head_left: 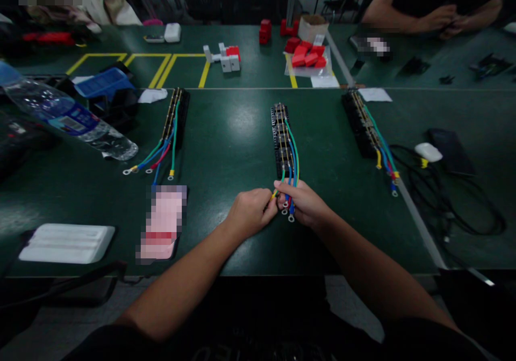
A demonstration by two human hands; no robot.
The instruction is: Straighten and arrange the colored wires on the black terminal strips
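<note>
A black terminal block strip (281, 141) lies lengthwise in front of me on the green table. Green, blue and other coloured wires (295, 159) run from it toward me, with ring terminals (291, 217) on their ends. My right hand (308, 202) is closed around the wire bundle, and the rings hang out below its fingers. Close beside it, my left hand (252, 210) pinches the yellow-sleeved end of a green wire (274, 194); its tip is hidden by the fingers. Similar wired strips lie to the left (183, 116) and to the right (360, 124).
At left are a water bottle (72, 116), a white box-like device (66, 243) and a phone (163, 221). Black cables (447, 205) curl at right. Red parts (308, 55) and grey parts (226, 60) lie further back. Another person's hands (447, 20) show across the table.
</note>
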